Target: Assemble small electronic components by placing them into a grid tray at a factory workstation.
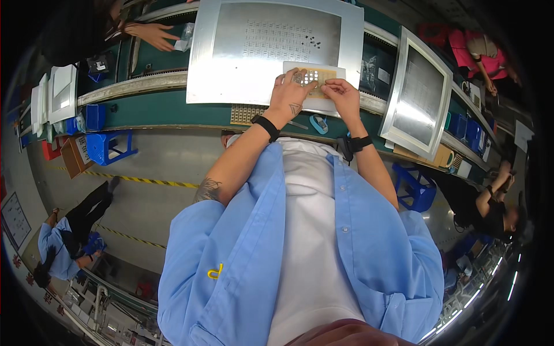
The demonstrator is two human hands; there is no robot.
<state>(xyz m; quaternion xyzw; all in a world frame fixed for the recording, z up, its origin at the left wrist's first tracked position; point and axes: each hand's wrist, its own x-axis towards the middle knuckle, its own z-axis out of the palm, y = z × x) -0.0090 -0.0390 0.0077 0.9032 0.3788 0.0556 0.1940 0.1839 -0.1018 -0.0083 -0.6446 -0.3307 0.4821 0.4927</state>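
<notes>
A small yellow panel (327,75) with rows of pale squares lies on a white board (319,104), at the near right of a large metal-framed plate (202,81). My left hand (287,94) rests over the panel's left end, its fingers stretched out across it. Beside the panel's right part, my right hand (343,96) has thumb and fingertips pinched together. Whatever sits in that pinch is too small to make out. Several small dark pieces (312,41) are scattered on the plate's grey middle, beyond the panel.
A second framed plate (416,92) leans at the right. Below my left wrist lies a yellowish grid panel (247,114); a small blue item (318,123) is near my right wrist. Another person's hand (153,36) reaches in at upper left. Blue stools (112,148) stand by the bench.
</notes>
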